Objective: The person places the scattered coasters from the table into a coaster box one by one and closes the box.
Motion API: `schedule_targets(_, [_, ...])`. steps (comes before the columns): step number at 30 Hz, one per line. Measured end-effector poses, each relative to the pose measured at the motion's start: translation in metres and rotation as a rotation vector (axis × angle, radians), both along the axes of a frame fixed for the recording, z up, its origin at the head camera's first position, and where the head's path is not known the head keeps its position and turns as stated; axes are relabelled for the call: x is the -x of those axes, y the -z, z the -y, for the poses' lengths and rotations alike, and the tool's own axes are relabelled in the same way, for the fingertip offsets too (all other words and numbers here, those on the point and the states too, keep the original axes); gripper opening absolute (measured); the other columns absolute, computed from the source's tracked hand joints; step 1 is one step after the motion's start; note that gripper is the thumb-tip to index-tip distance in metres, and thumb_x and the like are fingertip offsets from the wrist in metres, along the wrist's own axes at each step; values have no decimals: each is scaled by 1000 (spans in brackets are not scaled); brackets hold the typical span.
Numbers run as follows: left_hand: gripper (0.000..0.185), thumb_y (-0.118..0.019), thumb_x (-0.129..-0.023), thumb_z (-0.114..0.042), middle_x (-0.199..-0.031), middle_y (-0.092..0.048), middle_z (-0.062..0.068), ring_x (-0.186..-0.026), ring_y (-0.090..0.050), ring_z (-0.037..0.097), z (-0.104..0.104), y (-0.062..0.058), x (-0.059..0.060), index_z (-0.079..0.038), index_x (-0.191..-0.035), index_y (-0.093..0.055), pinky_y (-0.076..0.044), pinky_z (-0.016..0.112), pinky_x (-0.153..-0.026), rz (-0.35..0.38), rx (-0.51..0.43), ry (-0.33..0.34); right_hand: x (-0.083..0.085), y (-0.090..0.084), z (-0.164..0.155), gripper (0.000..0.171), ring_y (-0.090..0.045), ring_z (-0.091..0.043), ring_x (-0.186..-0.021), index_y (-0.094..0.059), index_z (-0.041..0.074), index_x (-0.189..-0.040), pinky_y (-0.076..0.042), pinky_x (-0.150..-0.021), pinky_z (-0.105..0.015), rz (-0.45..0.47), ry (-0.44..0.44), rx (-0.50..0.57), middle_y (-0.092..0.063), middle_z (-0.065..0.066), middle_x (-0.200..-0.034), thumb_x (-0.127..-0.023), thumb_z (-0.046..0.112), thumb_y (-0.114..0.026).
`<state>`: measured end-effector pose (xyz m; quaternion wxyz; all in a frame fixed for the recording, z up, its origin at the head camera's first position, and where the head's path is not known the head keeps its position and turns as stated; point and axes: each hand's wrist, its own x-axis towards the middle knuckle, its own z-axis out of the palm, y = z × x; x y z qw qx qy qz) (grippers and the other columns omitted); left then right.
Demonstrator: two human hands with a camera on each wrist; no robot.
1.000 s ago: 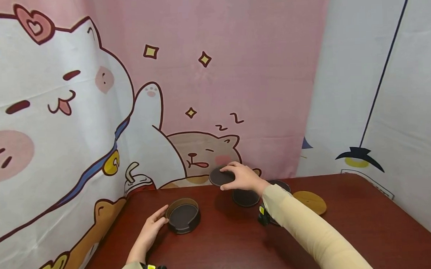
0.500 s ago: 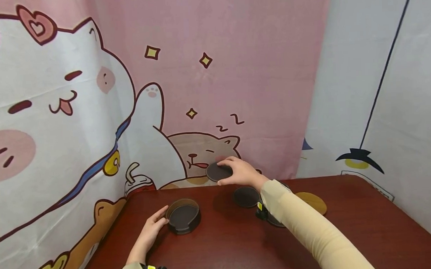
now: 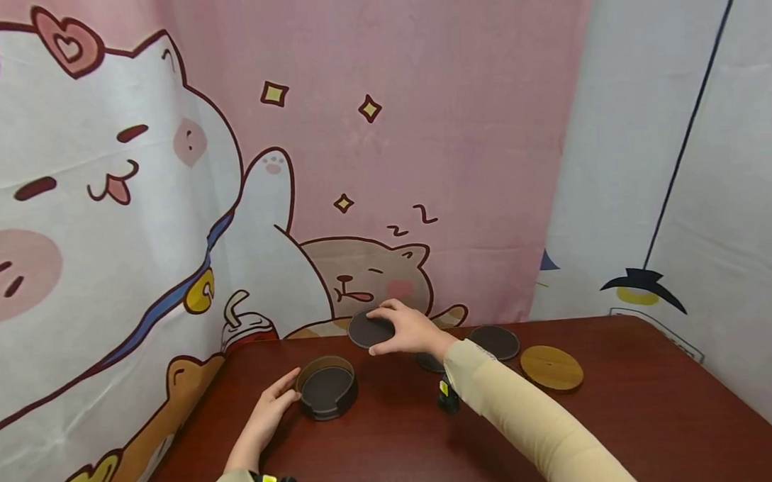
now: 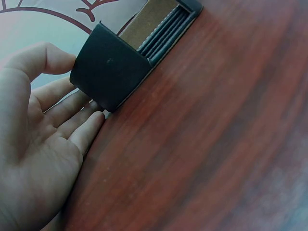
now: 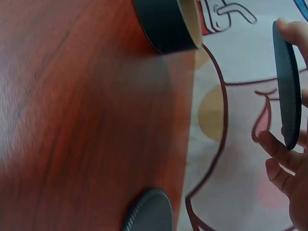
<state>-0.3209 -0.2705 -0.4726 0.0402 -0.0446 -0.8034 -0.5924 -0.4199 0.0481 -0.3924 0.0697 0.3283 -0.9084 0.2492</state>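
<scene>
My right hand (image 3: 410, 331) pinches a dark round coaster (image 3: 367, 329) by its edge, raised over the far part of the table. In the right wrist view the held coaster (image 5: 286, 89) stands edge-on between thumb and fingers. A round black coaster holder (image 3: 336, 406) with a tan inner wall stands on the table to the left. Several stacked coasters (image 4: 166, 34) show through the holder's notch. My left hand (image 3: 268, 414) touches the holder's left side, thumb in front and extended fingers behind.
Under the right wrist lies a dark coaster (image 3: 428, 362), partly hidden. Another dark coaster (image 3: 494, 343) and a tan round disc (image 3: 552, 368) lie farther right on the reddish-brown table (image 3: 653, 402). Behind the table hangs a cartoon-printed curtain (image 3: 471, 124).
My right hand has carried the coaster left toward the holder, rising slightly and then dropping lower. The left hand and the holder have stayed in place.
</scene>
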Motion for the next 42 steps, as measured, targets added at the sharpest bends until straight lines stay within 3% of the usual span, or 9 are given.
schedule_targets(2, [57,-55,-88,-2,-146,-39,26,-136,-33,40,-3,-6,-6,4,-143,-43,-28,53,-104,-1,15,2,-2,7,8,77,-58,-25,-104,-54,35,-137,-46,-85,-41,5,-13,-12,-39,-7,-147,-69,66,-71])
schedule_targets(5, [56,-55,-88,-3,-145,-41,25,-134,-36,39,-3,-3,-7,3,-143,-44,-29,52,-104,-1,18,-7,-5,16,18,77,-58,-26,-105,-54,37,-137,-46,-85,-41,10,-27,-28,-40,-5,-147,-68,68,-70])
schedule_targets(9, [56,-55,-88,-3,-145,-43,22,-134,-38,35,2,13,5,-1,-143,-46,-29,50,-104,-6,7,-24,-7,22,29,76,-56,-27,-111,-55,38,-136,-45,-89,-41,19,-46,-49,-41,-3,-145,-68,69,-70])
schedule_targets(13, [56,-55,-88,-4,-146,-43,20,-134,-39,35,4,22,14,-3,-144,-46,-29,51,-104,-9,3,-32,-9,26,38,74,-55,-26,-112,-56,37,-134,-45,-89,-41,28,-71,-69,-43,-4,-143,-69,68,-69])
schedule_targets(22, [58,-57,-86,-6,-143,-47,20,-133,-40,34,-1,21,14,-4,-143,-47,-30,52,-104,-1,-19,-20,-12,40,56,72,-55,-17,-108,-61,34,-130,-45,-89,-36,64,-116,-135,-49,-1,-135,-68,69,-69])
schedule_targets(28, [57,-56,-86,-6,-142,-48,20,-132,-41,34,1,18,16,-5,-143,-48,-29,52,-104,5,-37,-23,-14,39,70,70,-54,-18,-112,-63,32,-129,-44,-91,-35,48,-150,-179,-50,-1,-135,-69,68,-70])
schedule_targets(42, [58,-57,-86,-5,-141,-49,20,-131,-42,33,7,19,15,-4,-143,-47,-29,52,-104,3,-48,-35,-22,39,104,69,-52,-22,-117,-64,32,-127,-40,-93,-42,-83,-120,-364,-52,-4,-135,-69,68,-69])
